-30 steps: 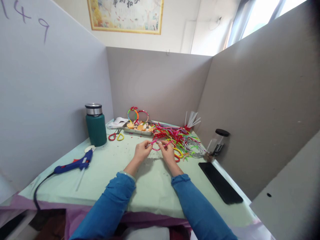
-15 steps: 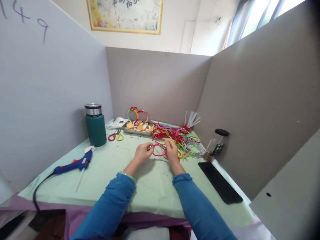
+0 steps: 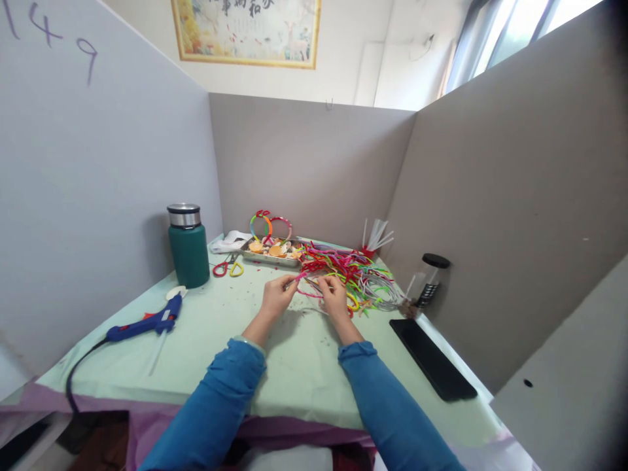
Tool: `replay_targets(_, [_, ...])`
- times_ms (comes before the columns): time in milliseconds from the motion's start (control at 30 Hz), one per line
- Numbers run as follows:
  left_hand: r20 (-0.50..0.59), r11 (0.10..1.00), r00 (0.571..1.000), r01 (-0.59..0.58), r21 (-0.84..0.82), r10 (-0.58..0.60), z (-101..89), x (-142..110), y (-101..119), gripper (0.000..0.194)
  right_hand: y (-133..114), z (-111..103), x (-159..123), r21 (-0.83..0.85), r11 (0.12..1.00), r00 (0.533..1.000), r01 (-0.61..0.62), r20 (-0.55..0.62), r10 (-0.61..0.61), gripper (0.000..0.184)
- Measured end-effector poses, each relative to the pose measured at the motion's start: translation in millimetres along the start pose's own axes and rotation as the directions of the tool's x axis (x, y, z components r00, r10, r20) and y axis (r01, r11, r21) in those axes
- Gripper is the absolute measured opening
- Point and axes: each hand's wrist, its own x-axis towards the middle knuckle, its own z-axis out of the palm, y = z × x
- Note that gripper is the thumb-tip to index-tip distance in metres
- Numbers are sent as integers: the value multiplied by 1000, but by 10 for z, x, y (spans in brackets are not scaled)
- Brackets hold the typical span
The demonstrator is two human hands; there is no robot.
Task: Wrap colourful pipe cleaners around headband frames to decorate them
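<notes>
In the upper left, a handwritten "149" (image 3: pixel 52 36) marks the grey partition (image 3: pixel 112 163). Below it, at the lower left, a blue hot-glue gun (image 3: pixel 147 325) lies with a translucent glue stick (image 3: pixel 157 353) by it and a white disc (image 3: pixel 175 292) at its nozzle end. A green flask (image 3: pixel 189 255) stands upright just to the right, then scissors (image 3: pixel 228 263) with one red and one yellow handle. Behind the scissors, near the middle of the frame, a metal tray (image 3: pixel 272 261) holds small pale and orange pieces; a multicoloured ring (image 3: pixel 269 227) stands at its back.

At the centre, the left hand (image 3: pixel 277 296) pinches a pink pipe-cleaner loop (image 3: pixel 309 295) between thumb and forefinger. The loop hangs between the hands, above the pale green table cover (image 3: pixel 294 379). The right hand (image 3: pixel 335 301) has its fingers bent at the loop's right side; I cannot tell whether they grip it.

Right of centre lies a tangled heap of pipe cleaners (image 3: pixel 338 260), then white sticks (image 3: pixel 377 235), a black-lidded jar (image 3: pixel 428 284) and a flat black slab (image 3: pixel 434 360).
</notes>
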Motion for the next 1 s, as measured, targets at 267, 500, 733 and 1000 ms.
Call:
replay_targets(267, [-239, 953, 971, 66, 294, 7, -38, -13, -10, 20, -167, 47, -165, -424, 858, 948, 291, 246, -201, 11])
replay_targets(500, [-197, 922, 980, 69, 380, 8, -18, -30, -1, 19, -245, -1, -132, -525, 825, 975, 212, 56, -214, 15])
replay_targets(733, [4, 959, 999, -48, 280, 49, 25, -55, 14, 19, -220, 119, -210, -427, 865, 948, 262, 283, -148, 20])
replay_targets(1000, [-105, 946, 991, -44, 321, 81, 11, -65, 32, 19, -217, 134, -235, -478, 817, 924, 322, 346, -161, 30])
